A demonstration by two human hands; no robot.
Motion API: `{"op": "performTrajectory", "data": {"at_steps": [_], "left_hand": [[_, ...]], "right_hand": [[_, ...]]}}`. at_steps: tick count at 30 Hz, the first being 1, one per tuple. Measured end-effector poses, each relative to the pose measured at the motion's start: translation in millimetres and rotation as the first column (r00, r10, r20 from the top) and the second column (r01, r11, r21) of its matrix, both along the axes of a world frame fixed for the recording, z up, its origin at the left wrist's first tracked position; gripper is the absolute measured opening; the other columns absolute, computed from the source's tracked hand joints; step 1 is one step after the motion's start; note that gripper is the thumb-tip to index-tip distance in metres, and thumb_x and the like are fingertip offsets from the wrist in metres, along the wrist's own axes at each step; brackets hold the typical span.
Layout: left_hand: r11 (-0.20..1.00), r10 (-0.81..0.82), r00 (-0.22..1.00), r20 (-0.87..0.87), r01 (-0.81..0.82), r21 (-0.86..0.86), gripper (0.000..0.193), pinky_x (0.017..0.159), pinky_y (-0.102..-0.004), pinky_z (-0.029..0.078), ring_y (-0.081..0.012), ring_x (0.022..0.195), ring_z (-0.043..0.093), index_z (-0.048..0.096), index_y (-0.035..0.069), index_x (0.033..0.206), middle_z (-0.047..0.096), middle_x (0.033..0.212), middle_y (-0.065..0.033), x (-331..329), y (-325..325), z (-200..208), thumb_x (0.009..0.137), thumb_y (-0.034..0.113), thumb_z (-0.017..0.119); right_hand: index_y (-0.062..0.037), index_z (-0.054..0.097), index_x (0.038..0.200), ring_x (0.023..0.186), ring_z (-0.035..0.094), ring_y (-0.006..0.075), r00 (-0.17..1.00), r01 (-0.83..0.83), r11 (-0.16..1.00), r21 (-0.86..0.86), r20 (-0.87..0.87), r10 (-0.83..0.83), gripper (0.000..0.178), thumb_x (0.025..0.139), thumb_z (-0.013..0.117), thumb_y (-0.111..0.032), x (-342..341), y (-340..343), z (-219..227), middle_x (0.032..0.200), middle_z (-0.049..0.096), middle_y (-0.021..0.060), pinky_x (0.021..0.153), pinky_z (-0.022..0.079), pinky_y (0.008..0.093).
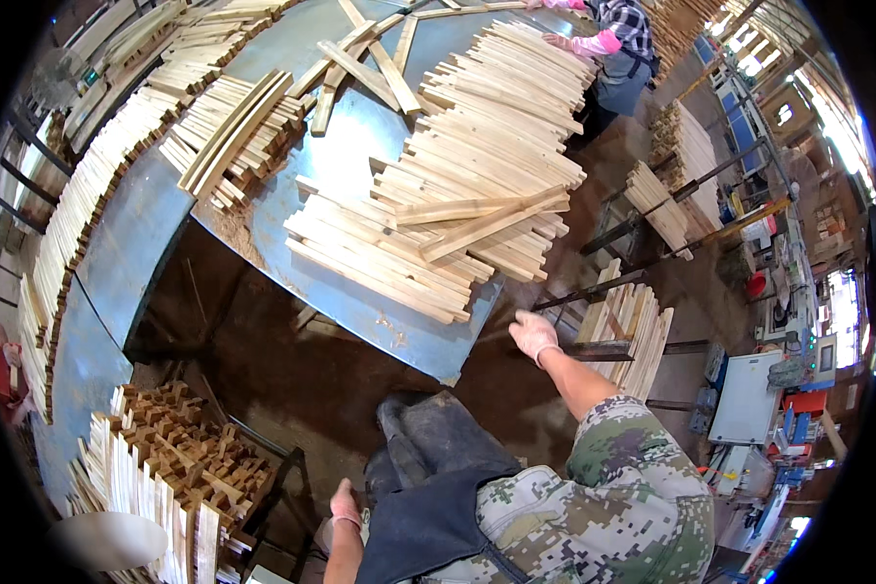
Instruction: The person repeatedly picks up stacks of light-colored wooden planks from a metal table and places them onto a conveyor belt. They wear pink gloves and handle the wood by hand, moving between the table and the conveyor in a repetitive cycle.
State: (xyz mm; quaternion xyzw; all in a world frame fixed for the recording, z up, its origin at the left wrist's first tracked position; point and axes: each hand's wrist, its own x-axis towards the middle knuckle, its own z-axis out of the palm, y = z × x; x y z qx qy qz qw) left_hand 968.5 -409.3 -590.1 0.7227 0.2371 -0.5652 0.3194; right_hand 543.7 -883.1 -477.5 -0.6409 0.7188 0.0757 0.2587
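Note:
My right hand (534, 337), in a thin pale glove, hangs to the right of the metal table's (428, 358) near corner, with its fingers curled in and nothing showing in them. A dark metal bar (579, 293) passes close to its fingertips; whether they touch is unclear. Low beside my dark apron (423, 526) is my left hand (345, 502), its fingers mostly hidden from view. On the table ahead lies a long row of pale wooden strips (380, 248). Two loose strips (496, 222) rest crosswise on top of the row.
Stacked strips (633, 326) sit on a rack at right. At lower left is a pile of wood pieces (190, 453). More strips (234, 136) and crossed boards (360, 68) lie on the table. A co-worker (618, 49) in pink gloves stands at the far end.

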Motion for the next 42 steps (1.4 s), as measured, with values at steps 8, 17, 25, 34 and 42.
{"op": "performTrajectory", "data": {"at_steps": [8,17,25,34,42], "left_hand": [[0.851,-0.503,0.858,0.102,0.471,0.232,0.056,0.085,-0.0429,0.053,-0.0305,0.089,0.067,0.077,-0.003,0.101,0.073,0.096,-0.0141,-65,97,-39,0.102,0.051,0.064],[0.992,0.025,0.980,0.199,-0.050,0.120,0.061,0.090,-0.0421,0.054,-0.0310,0.098,0.070,0.081,-0.003,0.106,0.078,0.103,-0.0142,-187,2,42,0.094,0.056,0.075],[0.913,-0.396,0.886,0.243,0.349,0.213,0.076,0.103,-0.0473,0.050,-0.0360,0.123,0.069,0.075,-0.004,0.127,0.075,0.125,-0.0264,-214,-7,24,0.096,0.066,0.068],[0.845,-0.526,0.779,0.343,0.524,0.106,0.061,0.098,-0.0432,0.052,-0.0297,0.113,0.072,0.077,-0.007,0.121,0.079,0.115,-0.0225,-196,-76,67,0.100,0.049,0.068],[0.607,-0.415,0.760,0.499,0.641,-0.470,0.057,0.112,-0.0336,0.047,-0.0239,0.129,0.064,0.062,-0.006,0.146,0.071,0.137,-0.0160,-194,-315,170,0.101,0.028,0.069]], "right_hand": [[-0.0184,0.047,0.161,0.144,0.052,0.0361,0.919,-0.395,0.775,-0.494,-0.211,0.333,0.072,0.091,0.063,-0.011,26,-147,-20,0.156,0.056,0.0144,0.120,0.041,0.0506],[-0.0186,0.061,0.147,0.123,0.062,0.0280,0.613,-0.790,0.528,-0.312,-0.368,0.699,0.047,0.102,0.051,-0.015,57,-245,0,0.127,0.066,0.0098,0.112,0.043,0.0472],[-0.0166,0.058,0.150,0.134,0.058,0.0353,0.772,-0.636,0.732,-0.245,-0.189,0.607,0.057,0.093,0.060,-0.011,65,-296,15,0.141,0.062,0.0163,0.115,0.044,0.0488],[-0.0130,0.070,0.132,0.127,0.068,0.0366,0.773,-0.632,0.774,-0.037,-0.109,0.626,0.044,0.089,0.069,-0.017,77,-280,59,0.134,0.071,0.0193,0.103,0.055,0.0491],[-0.0014,0.074,0.124,0.098,0.073,0.0250,0.566,-0.209,0.904,0.373,0.800,-0.199,0.053,0.082,0.089,-0.029,42,-179,94,0.103,0.077,0.0138,0.087,0.059,0.0459]]}}
